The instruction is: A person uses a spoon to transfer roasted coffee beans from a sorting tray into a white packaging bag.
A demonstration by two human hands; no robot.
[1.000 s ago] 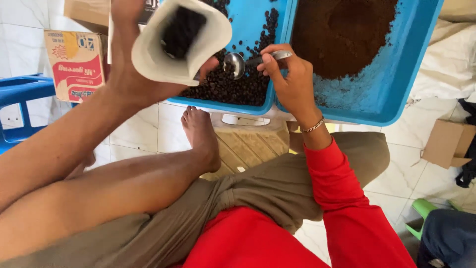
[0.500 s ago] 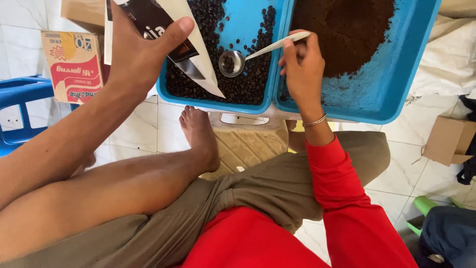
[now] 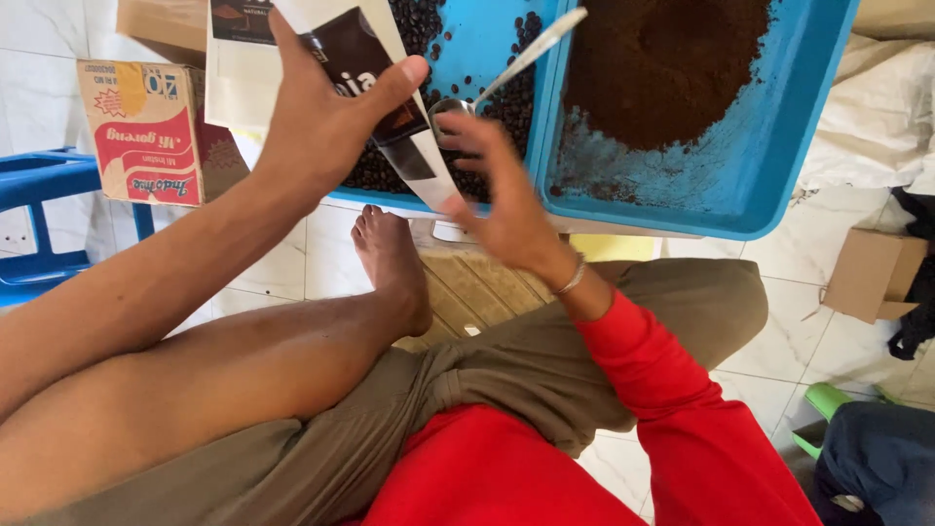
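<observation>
Left hand (image 3: 326, 122) raised, forearm running up from lower left, fingers and thumb clamped around a white and dark brown paper pouch (image 3: 365, 73) held tilted over the blue tray of coffee beans (image 3: 487, 58). Right hand (image 3: 502, 200) open, fingers spread and motion-blurred, just below the pouch's lower corner, holding nothing; red sleeve (image 3: 672, 390) trails to lower right. A metal scoop (image 3: 506, 73) rests in the beans, handle angled up-right. Adjacent blue tray (image 3: 740, 185) holds ground coffee (image 3: 662, 68). Bare foot (image 3: 390, 263) rests below the trays.
</observation>
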